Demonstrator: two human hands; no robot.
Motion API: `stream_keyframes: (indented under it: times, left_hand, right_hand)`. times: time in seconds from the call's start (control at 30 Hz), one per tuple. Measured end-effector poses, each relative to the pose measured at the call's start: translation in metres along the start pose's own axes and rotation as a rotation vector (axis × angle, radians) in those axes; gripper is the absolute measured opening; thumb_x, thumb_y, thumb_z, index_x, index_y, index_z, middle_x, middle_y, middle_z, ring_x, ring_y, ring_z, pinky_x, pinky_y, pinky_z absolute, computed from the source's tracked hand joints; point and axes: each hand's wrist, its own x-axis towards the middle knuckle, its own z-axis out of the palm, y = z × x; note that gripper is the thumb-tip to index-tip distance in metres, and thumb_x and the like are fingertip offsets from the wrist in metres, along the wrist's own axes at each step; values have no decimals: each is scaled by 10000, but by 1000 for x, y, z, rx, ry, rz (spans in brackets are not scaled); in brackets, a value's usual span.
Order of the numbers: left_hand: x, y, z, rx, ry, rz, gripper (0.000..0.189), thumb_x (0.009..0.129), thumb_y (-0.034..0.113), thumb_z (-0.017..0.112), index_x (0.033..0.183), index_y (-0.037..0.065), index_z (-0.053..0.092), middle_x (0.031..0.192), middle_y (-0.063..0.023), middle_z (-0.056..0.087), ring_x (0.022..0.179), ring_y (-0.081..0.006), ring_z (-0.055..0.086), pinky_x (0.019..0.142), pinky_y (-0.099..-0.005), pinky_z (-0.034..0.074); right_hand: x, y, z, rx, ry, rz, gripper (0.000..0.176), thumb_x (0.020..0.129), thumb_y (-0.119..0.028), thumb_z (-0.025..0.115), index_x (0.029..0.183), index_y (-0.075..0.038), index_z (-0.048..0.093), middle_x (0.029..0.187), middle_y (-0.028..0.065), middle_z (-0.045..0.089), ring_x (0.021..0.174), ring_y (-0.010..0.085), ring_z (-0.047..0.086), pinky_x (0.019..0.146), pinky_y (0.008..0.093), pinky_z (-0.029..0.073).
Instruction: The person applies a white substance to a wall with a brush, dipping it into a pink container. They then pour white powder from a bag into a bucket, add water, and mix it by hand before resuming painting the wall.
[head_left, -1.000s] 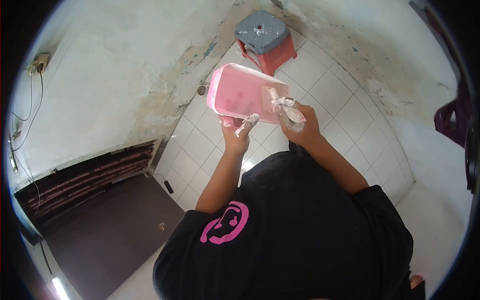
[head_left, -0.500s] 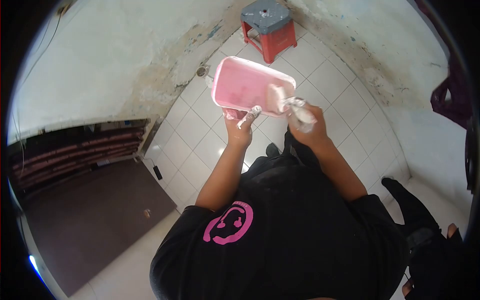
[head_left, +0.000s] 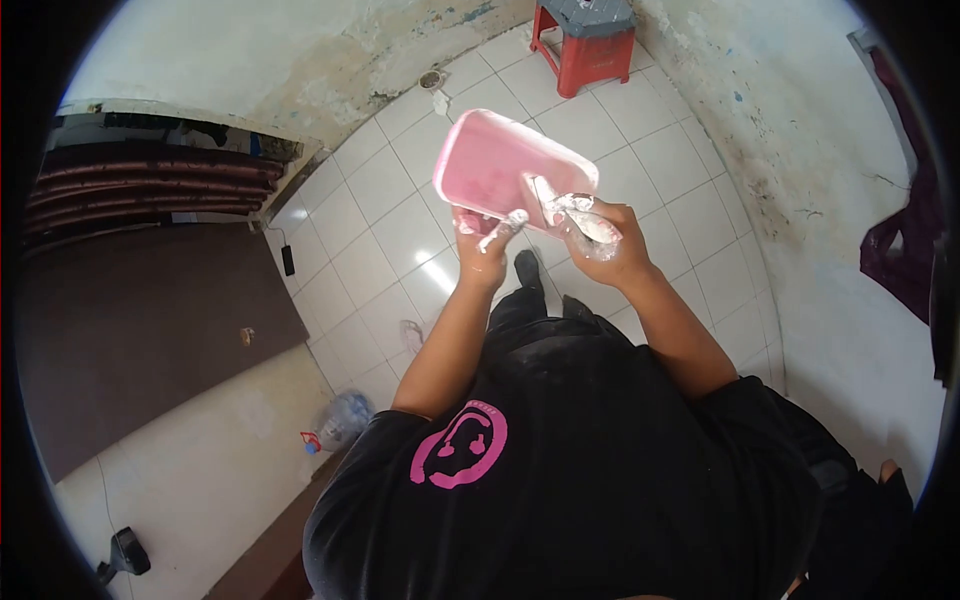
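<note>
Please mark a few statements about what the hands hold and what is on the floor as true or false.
1. The left hand holds the pink tray by its edge. True.
2. The right hand is empty. False: it grips a scraper smeared with white.
3. The red stool has a grey seat. True.
4. The floor is bare concrete. False: it is laid with white tiles.

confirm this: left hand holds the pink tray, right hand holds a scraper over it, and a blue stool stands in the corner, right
The head view shows the stool is red with a grey seat, not blue. The rest holds: the left hand holds the pink tray, the right hand holds the scraper over it.
</note>
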Motion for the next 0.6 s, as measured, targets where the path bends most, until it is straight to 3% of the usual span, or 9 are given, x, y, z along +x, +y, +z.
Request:
stream_keyframes:
  times: [0.13, 0.2, 0.27, 0.33, 0.4, 0.47, 0.53, 0.6]
  left_hand:
    - [-47, -12, 8, -45, 46, 37, 681, 736, 1, 637, 1312, 134, 299, 1242, -88, 466, 1120, -223, 527, 889, -385, 493]
    - [-73, -23, 25, -10, 98, 29, 680, 734, 15, 652, 1304, 134, 302, 1241, -89, 466, 1120, -227, 528, 901, -393, 491]
    - [-84, -19, 25, -141, 178, 31, 691, 709, -44, 695, 1279, 76, 323, 1217, -96, 465, 1120, -230, 505, 927, -355, 446]
    - [-97, -15, 19, -247, 215, 25, 686, 713, -55, 689, 1279, 78, 326, 1216, -98, 467, 1123, -223, 506, 937, -358, 442]
    - [-108, -19, 12, -38, 219, 49, 618, 751, -9, 627, 1272, 136, 329, 1247, -83, 460, 1118, -214, 523, 887, -383, 495]
    - [-112, -28, 18, -28, 249, 98, 599, 758, -9, 624, 1263, 135, 335, 1237, -90, 469, 1107, -219, 533, 893, -391, 501]
    - [-114, -35, 18, -52, 297, 138, 575, 765, -7, 623, 1252, 131, 349, 1208, -87, 491, 1080, -220, 552, 874, -384, 510]
    - [-124, -27, 15, -159, 317, 92, 553, 772, -16, 616, 1246, 108, 361, 1186, -93, 512, 1062, -230, 567, 857, -380, 523]
  right_hand:
    - [-30, -3, -16, 60, -16, 186, 133, 750, -84, 672, 864, -17, 654, 790, 154, 667, 713, 309, 663, 617, 315, 514]
    - [-44, -14, -26, 56, -29, 83, 140, 755, -94, 668, 876, -26, 659, 779, 152, 667, 699, 306, 663, 613, 317, 514]
    - [-60, -19, -24, 86, -180, 33, 144, 760, -111, 665, 887, -43, 658, 767, 149, 660, 689, 317, 652, 602, 329, 507]
    - [-60, -16, -27, 107, -173, 103, 138, 759, -125, 668, 879, -58, 658, 762, 142, 658, 691, 323, 648, 600, 339, 504]
    - [-53, -16, -25, 18, -194, 83, 140, 767, -89, 663, 895, -33, 654, 770, 146, 667, 703, 290, 668, 612, 317, 508]
    - [-54, -21, -26, -67, -204, 74, 144, 775, -53, 658, 911, -7, 650, 778, 151, 676, 715, 258, 687, 624, 295, 512]
    - [-60, -36, -20, -12, -320, -195, 129, 794, -56, 650, 911, 0, 651, 775, 151, 678, 709, 237, 689, 623, 289, 514]
    - [-65, -19, -27, 22, -484, -127, 116, 801, -63, 645, 902, -7, 657, 768, 154, 675, 705, 258, 685, 619, 293, 513]
